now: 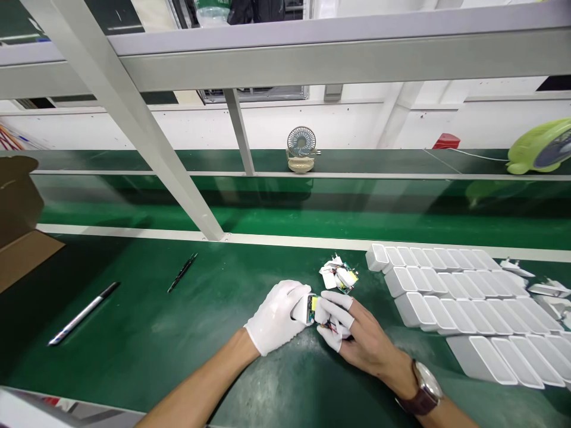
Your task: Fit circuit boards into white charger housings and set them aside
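Observation:
My left hand, in a white glove, is closed around a small white plastic housing. A circuit board with a yellow-wrapped part shows at the housing's open end; how deep it sits inside I cannot tell. My right hand, with white covers on its fingers and a watch on the wrist, grips the board's other end, where a white piece and thin wires show between the fingers. Just beyond both hands lies a small pile of white plug pieces and circuit boards.
Rows of open white housings stand to the right, with loose plug pieces past them. A silver pen, a black pen and a cardboard box are at left. A slanted metal post meets the table's back edge.

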Motion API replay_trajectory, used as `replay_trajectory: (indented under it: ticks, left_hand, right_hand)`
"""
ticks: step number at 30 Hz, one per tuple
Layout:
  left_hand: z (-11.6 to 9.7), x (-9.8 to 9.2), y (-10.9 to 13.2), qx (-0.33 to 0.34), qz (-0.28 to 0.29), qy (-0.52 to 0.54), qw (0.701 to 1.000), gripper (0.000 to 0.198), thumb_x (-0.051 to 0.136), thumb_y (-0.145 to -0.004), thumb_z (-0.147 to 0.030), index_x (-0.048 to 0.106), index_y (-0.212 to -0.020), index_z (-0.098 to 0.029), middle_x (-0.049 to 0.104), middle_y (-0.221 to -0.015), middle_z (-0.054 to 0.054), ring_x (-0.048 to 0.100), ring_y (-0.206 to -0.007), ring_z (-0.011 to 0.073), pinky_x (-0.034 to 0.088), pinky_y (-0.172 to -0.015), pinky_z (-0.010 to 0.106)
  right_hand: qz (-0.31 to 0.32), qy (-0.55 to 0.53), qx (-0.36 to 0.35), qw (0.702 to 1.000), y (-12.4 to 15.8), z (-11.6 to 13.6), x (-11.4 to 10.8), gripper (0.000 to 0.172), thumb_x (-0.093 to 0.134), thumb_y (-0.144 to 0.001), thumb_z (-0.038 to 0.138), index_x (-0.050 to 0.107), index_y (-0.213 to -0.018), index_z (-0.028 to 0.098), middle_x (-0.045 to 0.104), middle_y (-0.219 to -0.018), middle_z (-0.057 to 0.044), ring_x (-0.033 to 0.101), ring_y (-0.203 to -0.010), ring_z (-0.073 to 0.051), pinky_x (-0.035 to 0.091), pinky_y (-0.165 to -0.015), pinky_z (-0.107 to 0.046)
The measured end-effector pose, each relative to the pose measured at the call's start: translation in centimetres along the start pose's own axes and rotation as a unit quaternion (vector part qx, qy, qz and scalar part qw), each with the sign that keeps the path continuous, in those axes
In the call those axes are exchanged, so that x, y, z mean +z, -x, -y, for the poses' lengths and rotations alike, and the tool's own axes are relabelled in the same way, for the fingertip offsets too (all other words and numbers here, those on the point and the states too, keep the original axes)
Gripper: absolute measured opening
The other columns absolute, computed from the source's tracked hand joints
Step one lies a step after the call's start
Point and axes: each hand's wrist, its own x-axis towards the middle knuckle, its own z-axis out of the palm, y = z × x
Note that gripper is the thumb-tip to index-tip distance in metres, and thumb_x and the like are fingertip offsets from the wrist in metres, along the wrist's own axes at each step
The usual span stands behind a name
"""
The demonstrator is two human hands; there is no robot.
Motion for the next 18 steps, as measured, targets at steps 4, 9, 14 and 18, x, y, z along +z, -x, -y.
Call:
replay_trajectory:
  ticks: [4,9,14,18]
  left_hand:
    - [0.1,0.24,0.2,-0.005,-0.002,0.005,1.0,0.056,0.074,-0.078,-0.019,0.051,-0.128,-0.023,0.063,-0.117,0.011,0.062,-0.109,0.0268,0.056,-0.093,0.045]
    - [0.17,0.15,0.21,-0.006,0.009,0.008,1.0,0.059,0.075,-0.077,-0.022,0.049,-0.131,-0.023,0.063,-0.116,0.012,0.062,-0.108,0.0288,0.055,-0.092,0.047]
    - [0.12,-0.02,0.02,0.007,0.007,0.013,1.0,0.057,0.072,-0.08,-0.021,0.048,-0.132,-0.023,0.064,-0.115,0.012,0.064,-0.107,0.0282,0.055,-0.092,0.047]
    - [0.09,-0.03,-0.06,0.012,0.007,0.013,1.0,0.058,0.072,-0.079,-0.021,0.048,-0.132,-0.023,0.063,-0.115,0.012,0.063,-0.107,0.028,0.055,-0.092,0.047]
  right_hand:
    - [-0.008,-0.008,0.0,1.0,-0.31,0.23,-0.25,0.064,0.066,-0.088,0.01,0.043,-0.147,0.017,0.06,-0.132,-0.019,0.06,-0.122,-0.028,0.059,-0.095,-0.043]
    - [0.002,-0.016,0.027,1.0,0.06,0.09,-0.08,0.069,0.066,-0.088,0.012,0.037,-0.151,0.018,0.062,-0.129,-0.018,0.06,-0.122,-0.028,0.058,-0.097,-0.045]
    - [0.016,-0.026,0.042,0.999,0.51,-0.24,0.14,0.07,0.065,-0.089,0.014,0.035,-0.151,0.018,0.062,-0.128,-0.017,0.061,-0.121,-0.028,0.057,-0.099,-0.045]
    - [0.011,-0.021,0.033,0.999,0.05,0.04,-0.19,0.069,0.066,-0.088,0.012,0.037,-0.15,0.016,0.062,-0.127,-0.018,0.062,-0.121,-0.027,0.057,-0.099,-0.043]
